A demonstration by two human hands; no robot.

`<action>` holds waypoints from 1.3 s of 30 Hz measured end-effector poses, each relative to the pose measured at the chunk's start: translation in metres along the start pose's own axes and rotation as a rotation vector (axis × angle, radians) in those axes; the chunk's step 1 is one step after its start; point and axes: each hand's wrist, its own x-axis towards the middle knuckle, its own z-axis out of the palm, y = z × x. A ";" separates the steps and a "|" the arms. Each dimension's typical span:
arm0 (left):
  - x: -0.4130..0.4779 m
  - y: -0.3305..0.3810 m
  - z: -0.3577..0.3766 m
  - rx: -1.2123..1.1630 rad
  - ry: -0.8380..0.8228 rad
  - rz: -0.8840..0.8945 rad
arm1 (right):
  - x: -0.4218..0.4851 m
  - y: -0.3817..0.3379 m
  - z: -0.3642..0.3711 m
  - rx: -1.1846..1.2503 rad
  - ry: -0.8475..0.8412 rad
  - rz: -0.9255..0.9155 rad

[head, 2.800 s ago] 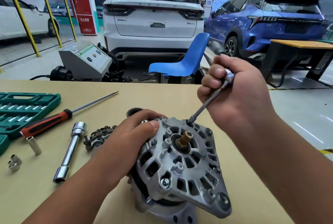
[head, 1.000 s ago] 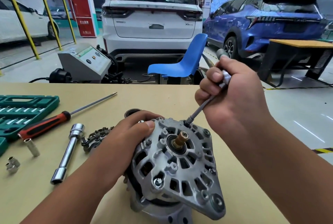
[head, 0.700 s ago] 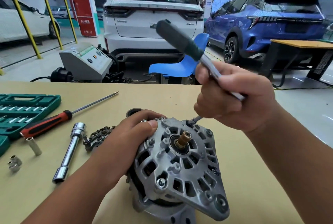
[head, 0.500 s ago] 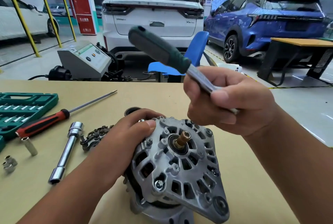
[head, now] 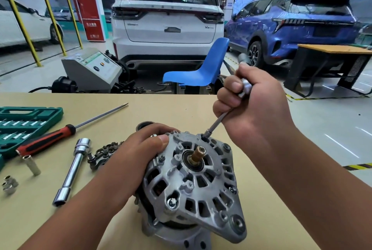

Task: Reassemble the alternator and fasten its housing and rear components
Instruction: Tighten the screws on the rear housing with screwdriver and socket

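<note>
Here, alternator (head: 193,185) on the desk (head: 171,109), clasped at its upper-left rim by left hand (head: 138,149) fingers (head: 161,139); right hand (head: 255,105) fingers (head: 231,87) wrapped around socket driver (head: 216,124), tip seated on housing's top bolt.

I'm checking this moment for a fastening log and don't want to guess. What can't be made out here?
All in the head view:
- Tool handle: blurred, mostly hidden behind the right hand.
- Fastener under the driver tip: covered by the socket.
- Alternator left side: hidden by the left hand.
- Loose part beside it: partly hidden by the left hand.
- Green tool case: cut off by the left edge.
</note>
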 end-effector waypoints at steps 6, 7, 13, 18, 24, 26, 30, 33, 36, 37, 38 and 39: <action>-0.003 -0.002 -0.001 -0.004 -0.008 -0.009 | 0.011 -0.014 -0.021 -0.163 -0.662 0.181; -0.002 -0.003 -0.001 -0.005 -0.013 -0.009 | 0.012 -0.016 -0.024 -0.150 -0.736 0.210; -0.001 -0.004 -0.003 0.000 -0.032 -0.011 | 0.019 -0.023 -0.030 -0.157 -0.958 0.303; -0.001 -0.004 -0.003 0.007 -0.023 -0.004 | 0.013 -0.008 -0.015 -0.027 -0.487 0.183; -0.003 -0.001 -0.001 0.009 -0.022 -0.012 | -0.001 0.007 0.004 0.026 0.072 -0.040; -0.004 0.000 -0.001 0.013 -0.022 -0.013 | -0.003 0.002 0.002 -0.027 -0.035 -0.018; -0.005 0.002 0.001 0.012 -0.008 -0.003 | 0.001 -0.010 -0.010 -0.203 -0.549 0.109; -0.005 0.001 0.001 0.009 -0.015 0.007 | 0.004 -0.017 -0.019 -0.294 -0.897 0.209; -0.005 0.000 0.001 0.006 -0.011 0.003 | 0.007 -0.020 -0.022 -0.365 -1.098 0.329; -0.004 0.000 0.001 -0.001 -0.006 0.000 | 0.008 -0.020 -0.023 -0.353 -1.121 0.352; -0.003 0.000 0.001 -0.008 -0.004 -0.004 | 0.008 -0.018 -0.023 -0.328 -1.110 0.349; -0.002 -0.001 0.001 -0.014 -0.004 -0.007 | 0.009 -0.017 -0.023 -0.293 -1.070 0.325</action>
